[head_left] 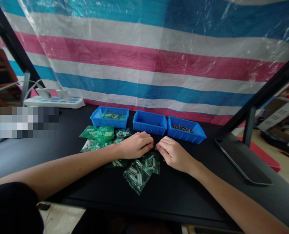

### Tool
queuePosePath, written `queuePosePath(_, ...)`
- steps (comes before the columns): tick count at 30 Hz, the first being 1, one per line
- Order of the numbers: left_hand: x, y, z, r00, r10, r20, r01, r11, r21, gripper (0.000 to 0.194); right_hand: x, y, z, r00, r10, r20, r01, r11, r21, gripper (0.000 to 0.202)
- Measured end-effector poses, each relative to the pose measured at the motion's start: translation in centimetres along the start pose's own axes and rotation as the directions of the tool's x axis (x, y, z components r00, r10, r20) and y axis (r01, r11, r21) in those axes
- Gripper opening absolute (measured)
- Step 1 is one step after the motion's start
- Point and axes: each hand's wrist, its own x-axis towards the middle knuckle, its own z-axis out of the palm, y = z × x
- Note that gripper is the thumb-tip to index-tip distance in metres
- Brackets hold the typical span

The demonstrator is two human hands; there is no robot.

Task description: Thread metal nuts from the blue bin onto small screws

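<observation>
My left hand (137, 145) is closed above the green bags, its fingers curled just in front of the middle blue bin (149, 123). Facing it across a small gap, my right hand (173, 152) pinches with thumb and fingers; whatever either hand holds is too small to make out. Green plastic bags with white and metal pieces (137, 177) lie below the hands, and more green bags (99, 135) are piled by my left forearm. The left blue bin (109, 122) holds green bags, and the right blue bin (186, 134) holds small metal parts.
A white power strip (54, 102) with plugs and cables is at the back left, near a blurred-out patch. A dark phone or tablet (243, 161) lies on the black table (105, 195) at the right. Black frame legs and a striped sheet (139, 65) stand behind.
</observation>
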Motion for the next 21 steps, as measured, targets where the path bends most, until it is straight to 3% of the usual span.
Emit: queuePosePath(21,-0.02,-0.02,0.07,1.0,0.01,0.023,-0.011,0.999,0.033,0.02,0.03,0.19,0.24,1.0,-0.008,0.0,0.008,0.996,-0.087,0.019)
